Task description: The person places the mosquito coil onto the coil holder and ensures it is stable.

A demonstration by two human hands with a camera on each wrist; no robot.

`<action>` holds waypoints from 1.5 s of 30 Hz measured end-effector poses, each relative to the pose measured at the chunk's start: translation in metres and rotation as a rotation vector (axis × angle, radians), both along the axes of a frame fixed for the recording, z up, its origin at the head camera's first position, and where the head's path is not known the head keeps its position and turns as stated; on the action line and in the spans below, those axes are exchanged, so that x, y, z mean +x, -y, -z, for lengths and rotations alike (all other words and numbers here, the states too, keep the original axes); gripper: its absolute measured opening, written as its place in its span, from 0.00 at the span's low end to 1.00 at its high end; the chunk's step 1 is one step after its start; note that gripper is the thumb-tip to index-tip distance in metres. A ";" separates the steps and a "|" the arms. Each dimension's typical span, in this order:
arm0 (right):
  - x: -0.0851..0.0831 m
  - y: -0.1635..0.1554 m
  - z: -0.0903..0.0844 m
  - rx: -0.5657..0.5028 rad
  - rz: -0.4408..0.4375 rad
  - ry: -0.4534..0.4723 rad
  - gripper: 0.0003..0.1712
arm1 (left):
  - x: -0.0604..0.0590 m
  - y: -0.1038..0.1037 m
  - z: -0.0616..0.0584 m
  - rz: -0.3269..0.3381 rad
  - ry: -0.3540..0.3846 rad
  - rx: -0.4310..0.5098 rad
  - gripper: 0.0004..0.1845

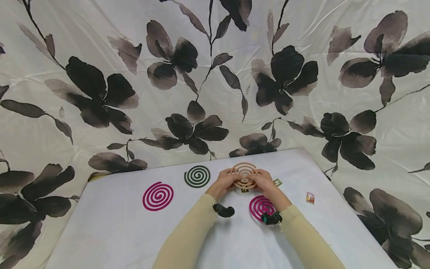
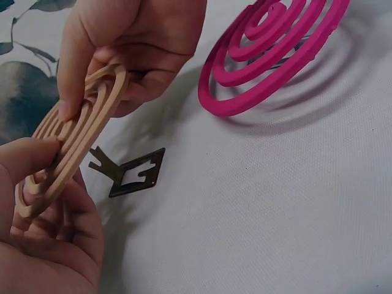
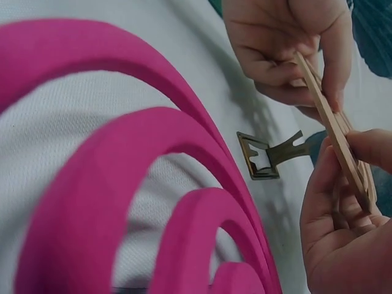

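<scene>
Both hands hold one tan spiral coil point(image 1: 244, 175) just above the white table, near its far edge. My left hand point(image 1: 226, 182) pinches the coil's left rim and my right hand point(image 1: 264, 180) pinches its right rim. In the left wrist view the tan coil point(image 2: 73, 141) stands edge-on between the left hand point(image 2: 43, 202) and the right hand point(image 2: 131, 55). A small folded metal stand point(image 2: 131, 173) lies on the table under the coil. In the right wrist view the tan coil point(image 3: 334, 128) and the metal stand point(image 3: 269, 156) show again.
A pink coil point(image 1: 261, 206) sits raised by my right wrist, looming in the right wrist view point(image 3: 122, 184). Another pink coil point(image 1: 158, 195) and a dark green coil point(image 1: 197, 176) lie flat at left. A second metal stand point(image 1: 277, 182) and a small red packet point(image 1: 310, 197) lie at right. A flowered cloth hangs behind.
</scene>
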State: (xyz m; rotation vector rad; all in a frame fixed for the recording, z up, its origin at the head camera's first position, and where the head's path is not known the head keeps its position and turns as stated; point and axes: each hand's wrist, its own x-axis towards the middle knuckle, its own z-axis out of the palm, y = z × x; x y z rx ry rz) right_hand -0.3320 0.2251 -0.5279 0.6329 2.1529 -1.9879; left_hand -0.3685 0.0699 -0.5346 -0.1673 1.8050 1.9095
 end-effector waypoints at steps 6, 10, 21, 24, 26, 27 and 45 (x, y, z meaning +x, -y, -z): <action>0.001 0.000 0.001 0.017 -0.013 0.008 0.25 | 0.001 0.000 0.001 -0.004 0.035 -0.005 0.31; 0.002 -0.001 0.002 -0.007 -0.019 0.018 0.25 | 0.003 0.000 0.002 0.001 0.047 -0.010 0.29; 0.003 -0.001 0.005 -0.027 -0.026 0.013 0.26 | 0.004 0.000 0.004 -0.002 0.049 -0.014 0.28; 0.002 -0.001 0.007 -0.024 -0.028 0.016 0.26 | 0.004 0.001 0.004 -0.003 0.064 -0.003 0.29; 0.002 -0.001 0.007 -0.021 -0.028 0.016 0.25 | 0.005 0.001 0.003 -0.005 0.070 0.007 0.29; 0.002 -0.001 0.007 -0.016 -0.029 0.015 0.25 | 0.005 0.001 0.004 -0.006 0.073 0.010 0.30; 0.001 -0.004 0.012 -0.024 -0.034 0.006 0.25 | 0.005 -0.004 0.010 -0.046 0.038 0.010 0.31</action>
